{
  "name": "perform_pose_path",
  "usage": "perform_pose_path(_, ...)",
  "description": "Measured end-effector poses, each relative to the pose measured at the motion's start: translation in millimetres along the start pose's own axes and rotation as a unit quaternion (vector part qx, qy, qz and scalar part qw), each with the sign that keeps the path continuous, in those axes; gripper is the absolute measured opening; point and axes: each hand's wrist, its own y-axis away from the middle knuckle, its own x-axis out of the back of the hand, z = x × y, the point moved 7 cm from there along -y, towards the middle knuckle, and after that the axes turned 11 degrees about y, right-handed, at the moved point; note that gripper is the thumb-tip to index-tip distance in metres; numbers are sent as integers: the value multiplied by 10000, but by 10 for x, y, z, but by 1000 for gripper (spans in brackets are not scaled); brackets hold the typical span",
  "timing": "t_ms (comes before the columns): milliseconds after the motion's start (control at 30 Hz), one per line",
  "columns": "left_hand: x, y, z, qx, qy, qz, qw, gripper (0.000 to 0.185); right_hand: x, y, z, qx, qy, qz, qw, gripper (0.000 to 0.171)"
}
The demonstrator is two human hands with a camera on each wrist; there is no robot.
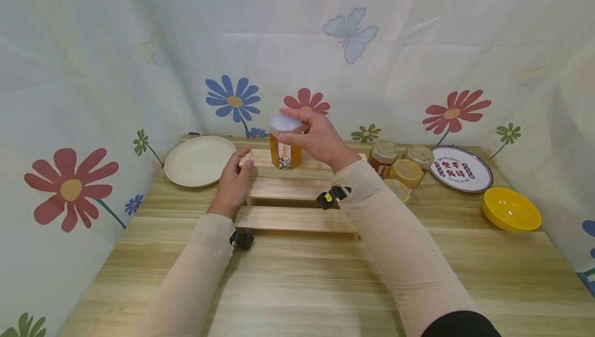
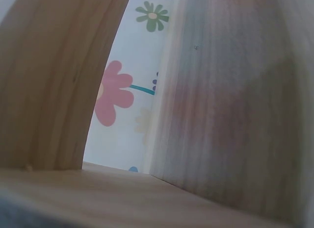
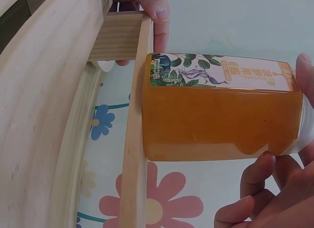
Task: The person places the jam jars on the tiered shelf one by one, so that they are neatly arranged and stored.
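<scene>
My right hand (image 1: 321, 139) grips a honey jar (image 1: 276, 152) near its white lid, thumb on one side and fingers on the other. In the right wrist view the amber jar (image 3: 221, 121) has its base at the top board of a three-step wooden rack (image 1: 297, 218). A leafy printed label shows along the jar's side. At the rack's upper left end my left hand (image 1: 232, 182) holds the board, with the thumb (image 3: 161, 11) visible above its edge. The left wrist view is filled by the rack's boards (image 2: 225, 110) close up.
A cream plate (image 1: 200, 161) lies left of the rack. To the right stand several lidded jars (image 1: 405, 172), partly behind my right forearm. Beyond them are a printed white plate (image 1: 460, 169) and a yellow bowl (image 1: 511, 209). A flowered curtain (image 1: 288, 42) hangs behind the table.
</scene>
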Motion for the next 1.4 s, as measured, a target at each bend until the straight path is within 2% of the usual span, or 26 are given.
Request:
perform_pose_path(200,42,-120,-231,-134,-17,28,9999,50,-28,-18,2,-43,-20,-36,10000,65)
perform_pose_path(300,64,-144,-290,-243,-114,70,9996,50,-49,-30,-2,-66,-31,-62,10000,66)
perform_pose_path(600,83,-117,-275,-418,-235,102,9988,49,-106,-72,-20,-15,-101,-78,9999,65)
perform_pose_path(833,74,-126,-267,-399,-217,83,9989,49,-132,-104,-66,85,-178,-111,9997,64)
perform_pose_path(1200,80,-137,-276,-392,-46,76,9992,50,-172,-137,-99,72,46,-33,10000,62)
perform_pose_path(1400,86,-146,-270,-407,-129,121,9990,50,-198,-161,-124,14,-2,-30,10000,63)
